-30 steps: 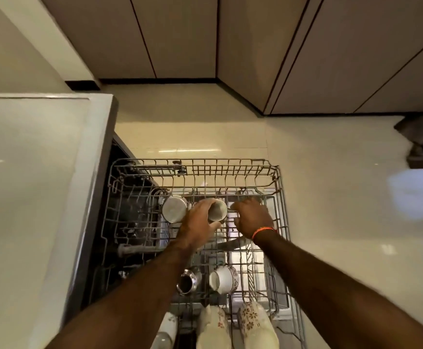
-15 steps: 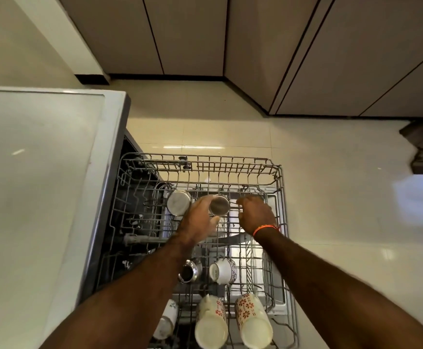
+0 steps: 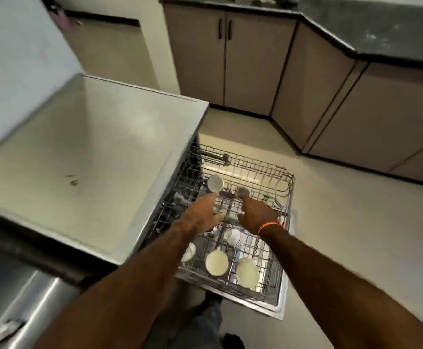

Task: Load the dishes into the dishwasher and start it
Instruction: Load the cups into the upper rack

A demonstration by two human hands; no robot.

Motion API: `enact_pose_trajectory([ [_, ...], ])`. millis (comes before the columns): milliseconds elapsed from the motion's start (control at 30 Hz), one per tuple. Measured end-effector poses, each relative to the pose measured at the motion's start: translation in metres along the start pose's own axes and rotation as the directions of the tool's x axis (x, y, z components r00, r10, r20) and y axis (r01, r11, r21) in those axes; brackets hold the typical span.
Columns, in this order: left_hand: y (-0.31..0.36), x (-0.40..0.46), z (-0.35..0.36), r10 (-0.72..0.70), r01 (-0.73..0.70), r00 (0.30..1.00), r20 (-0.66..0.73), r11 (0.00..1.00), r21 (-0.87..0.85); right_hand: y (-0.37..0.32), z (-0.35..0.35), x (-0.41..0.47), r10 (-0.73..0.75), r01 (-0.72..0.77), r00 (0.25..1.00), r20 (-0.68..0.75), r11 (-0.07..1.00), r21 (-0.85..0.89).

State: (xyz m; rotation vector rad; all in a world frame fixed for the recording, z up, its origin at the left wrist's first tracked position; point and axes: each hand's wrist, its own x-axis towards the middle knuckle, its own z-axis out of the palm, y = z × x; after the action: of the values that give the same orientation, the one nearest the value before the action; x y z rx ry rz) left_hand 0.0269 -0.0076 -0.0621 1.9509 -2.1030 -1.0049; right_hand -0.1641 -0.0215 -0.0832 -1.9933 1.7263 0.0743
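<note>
Over the pulled-out rack both hands are out, arms stretched forward from the bottom of the view. The left hand hovers palm down with fingers straight and spread, holding nothing; its fingertips point at the steel cup that stands mouth down at the rack's far left, just beside the dishwasher body. The right hand, an orange band at the wrist, reaches to a second steel cup, also upside down, near the middle of the far row. Its fingertips sit right at that cup, but the picture is blurred there, and whether the fingers are curled round it or only touching I cannot tell. The two cups are apart, with bare wire between them.

Closer in, under the wrists, a white mug lies on its side and a small shiny cup peeks out beside the left wrist. Nearest the person, two pale tumblers stand side by side with round ends up, the right one a touch closer to the rack's front edge; a patterned cup shows at their left, half hidden by the left forearm.

The rack hangs out over the tiled floor. Beyond stand brown cabinets under a dark counter.
</note>
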Motion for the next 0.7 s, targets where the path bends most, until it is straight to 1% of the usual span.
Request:
enact_pose_trajectory([
  [67,-0.003,-0.046,-0.011,-0.007,0.005,0.998,-0.068,1.000,-0.027,-0.023,-0.007,-0.023,-0.101,0.101,0.995,0.005,0.995,0.002],
  [133,-0.008,-0.094,-0.023,-0.037,0.031,0.990,-0.135,0.998,-0.046,-0.050,-0.010,-0.042,-0.215,0.214,0.977,-0.014,0.976,-0.025],
  [167,-0.011,-0.114,-0.028,-0.047,0.038,0.985,-0.167,0.998,-0.056,-0.064,-0.013,-0.049,-0.248,0.246,0.968,-0.035,0.969,-0.032],
  [267,-0.029,-0.183,-0.041,-0.121,0.093,0.947,-0.298,0.990,-0.106,-0.115,-0.012,-0.077,-0.385,0.384,0.922,-0.054,0.923,-0.017],
  [367,-0.049,-0.241,-0.049,-0.215,0.175,0.880,-0.424,0.976,-0.133,-0.168,-0.005,-0.101,-0.519,0.518,0.854,-0.041,0.855,-0.032],
  [467,-0.073,-0.293,-0.054,-0.308,0.248,0.805,-0.507,0.951,-0.184,-0.221,0.010,-0.127,-0.646,0.647,0.762,-0.032,0.763,-0.004],
  [600,-0.110,-0.354,-0.059,-0.410,0.329,0.680,-0.608,0.912,-0.246,-0.287,0.038,-0.158,-0.727,0.726,0.686,0.008,0.686,0.055],
  [700,-0.142,-0.395,-0.064,-0.489,0.403,0.582,-0.650,0.868,-0.291,-0.335,0.062,-0.174,-0.774,0.768,0.632,0.051,0.633,0.098],
])
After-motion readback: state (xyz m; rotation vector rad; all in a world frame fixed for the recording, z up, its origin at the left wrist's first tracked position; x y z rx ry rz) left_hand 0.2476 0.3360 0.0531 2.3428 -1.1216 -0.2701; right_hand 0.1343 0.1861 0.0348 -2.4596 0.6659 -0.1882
